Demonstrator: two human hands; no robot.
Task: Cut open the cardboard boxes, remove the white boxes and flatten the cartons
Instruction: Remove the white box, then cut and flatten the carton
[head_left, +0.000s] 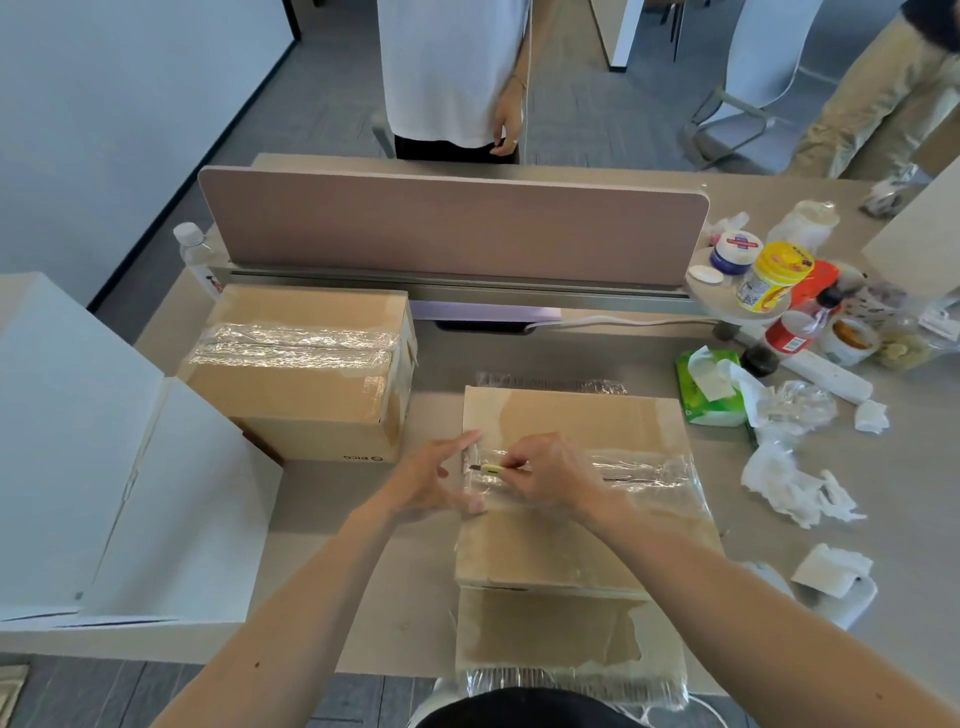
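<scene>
A taped cardboard box (582, 535) stands in front of me, clear tape running along its top seam. My right hand (550, 475) pinches a small yellow box cutter (488, 468), its blade at the left end of the seam. My left hand (434, 480) rests with straight fingers against the box's left top edge. A second taped cardboard box (306, 374) stands behind and to the left. Two white boxes (104, 467) stand at the far left of the desk.
A pink divider screen (452, 223) bounds the desk at the back. Bottles, jars, a green tissue pack (709, 387) and crumpled tissues (795, 493) clutter the right side. A person in a white shirt (452, 67) stands behind the screen.
</scene>
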